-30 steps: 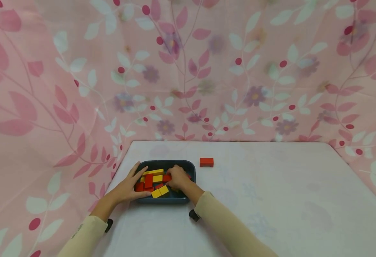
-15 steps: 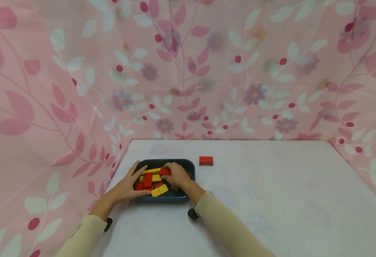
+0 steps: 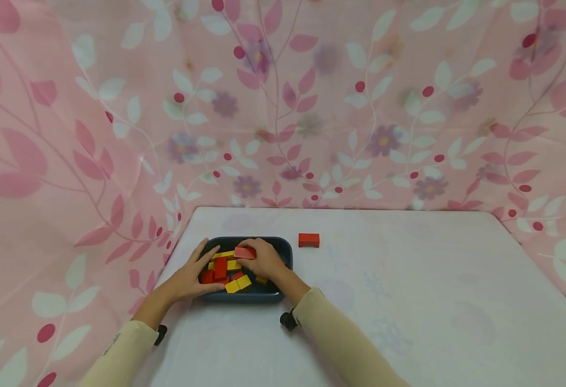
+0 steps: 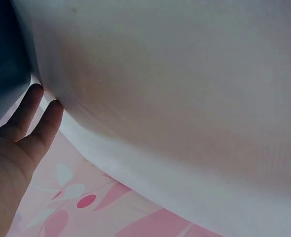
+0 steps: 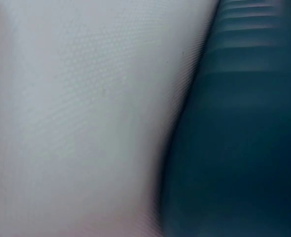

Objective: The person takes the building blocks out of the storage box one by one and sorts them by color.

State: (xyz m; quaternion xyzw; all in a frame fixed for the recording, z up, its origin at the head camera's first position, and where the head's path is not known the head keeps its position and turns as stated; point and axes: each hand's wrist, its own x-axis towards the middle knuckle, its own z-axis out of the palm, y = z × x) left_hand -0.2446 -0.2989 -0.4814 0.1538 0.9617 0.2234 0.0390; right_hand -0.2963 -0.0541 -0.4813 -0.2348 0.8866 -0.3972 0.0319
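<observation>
Head view first: whereabouts of the red block point(image 3: 244, 252)?

Pinched at the fingertips of the right hand point(image 3: 263, 262), just above the heap of red and yellow blocks point(image 3: 221, 267) in the dark tray point(image 3: 244, 297), toward the far rim.

Any change from a second ago?

Yes. Back then, lying flat in the heap under that hand; half a second ago, raised a little; now lifted higher and nearer the far rim. Judged as a pick made good: firmly gripped, free of its neighbours.

And the left hand point(image 3: 189, 277)?

Unmoved across all three moments. Laid against the tray's left end, fingers straight along the rim, thumb by the near edge, grasping nothing. Reads as steadying the tray.

Confirmed by the wrist views?

Partly. From the left wrist, two straight fingers point(image 4: 46, 123) beside the tray's corner point(image 4: 5, 59), at the edge of the white worktop point(image 4: 185, 89). From the right wrist, only the tray's wall point(image 5: 244, 128) against the worktop, blurred; no fingers, no block.

Further out?

Lone red block point(image 3: 309, 240) on the worktop just beyond the tray's far right corner, apart from it, same spot as before. Pink flowered cloth point(image 3: 360, 107) behind and to both sides.
</observation>
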